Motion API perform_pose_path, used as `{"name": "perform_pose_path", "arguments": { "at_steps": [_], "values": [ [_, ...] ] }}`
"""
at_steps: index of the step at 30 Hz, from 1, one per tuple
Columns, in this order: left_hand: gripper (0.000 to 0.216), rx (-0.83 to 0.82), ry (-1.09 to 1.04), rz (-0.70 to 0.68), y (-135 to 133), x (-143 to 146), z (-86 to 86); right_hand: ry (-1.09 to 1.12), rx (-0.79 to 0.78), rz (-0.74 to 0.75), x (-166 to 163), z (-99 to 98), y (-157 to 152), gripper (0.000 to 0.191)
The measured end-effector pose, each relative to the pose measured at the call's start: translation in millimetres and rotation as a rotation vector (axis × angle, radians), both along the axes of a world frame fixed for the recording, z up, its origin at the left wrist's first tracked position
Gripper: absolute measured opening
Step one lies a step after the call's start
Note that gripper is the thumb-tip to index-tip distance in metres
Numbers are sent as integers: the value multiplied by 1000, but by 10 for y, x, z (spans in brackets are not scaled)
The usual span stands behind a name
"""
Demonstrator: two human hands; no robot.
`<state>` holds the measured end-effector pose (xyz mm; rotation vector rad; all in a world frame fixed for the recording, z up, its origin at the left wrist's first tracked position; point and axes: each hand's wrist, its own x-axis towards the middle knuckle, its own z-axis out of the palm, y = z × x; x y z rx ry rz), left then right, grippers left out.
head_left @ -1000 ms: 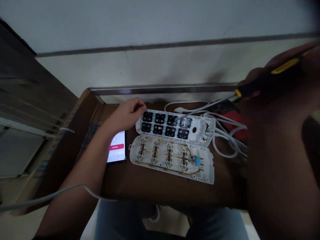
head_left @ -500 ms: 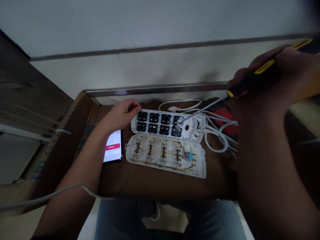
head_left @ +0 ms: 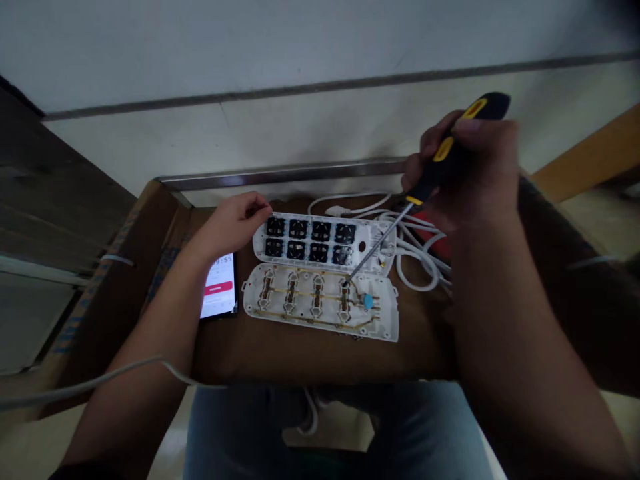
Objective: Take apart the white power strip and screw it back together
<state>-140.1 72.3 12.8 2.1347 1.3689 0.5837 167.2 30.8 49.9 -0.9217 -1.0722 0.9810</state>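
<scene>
An opened power strip lies in two white halves on brown cardboard. The far half, a socket cover [head_left: 300, 235], carries two rows of black socket inserts. In front of it is the near half, a base [head_left: 280, 313], with brass strips, contacts and a blue round part [head_left: 368, 302]. My left hand [head_left: 239, 217] is at the cover's left end, thumb and curled fingers closed on its edge. Gripped in my right hand [head_left: 470, 167] is a screwdriver [head_left: 433, 170] with a black and yellow handle. Its tip points down at the base's rightmost contacts; whether it touches them I cannot tell.
A lit phone [head_left: 220, 293] lies left of the strip, partly under my left forearm. White cable [head_left: 420, 283] coils to the right, near a red item [head_left: 437, 240] partly hidden by my right hand. Cardboard sides [head_left: 85, 320] and a tiled wall [head_left: 225, 140] border the work surface.
My right hand has moved left with the screwdriver. The tip went from the cover's right-hand inserts down to the base's contacts. My left hand stays at the cover's end.
</scene>
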Motion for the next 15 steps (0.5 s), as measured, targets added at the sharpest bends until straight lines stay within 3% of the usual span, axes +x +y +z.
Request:
{"name": "perform_pose_path", "arguments": {
  "at_steps": [6, 15],
  "values": [
    [32, -2, 25, 3, -8, 13, 20, 48, -1, -5, -72, 16, -7, 48],
    [29, 3, 22, 22, 5, 19, -9, 0, -65, 107, -147, 2, -59, 46]
  ]
}}
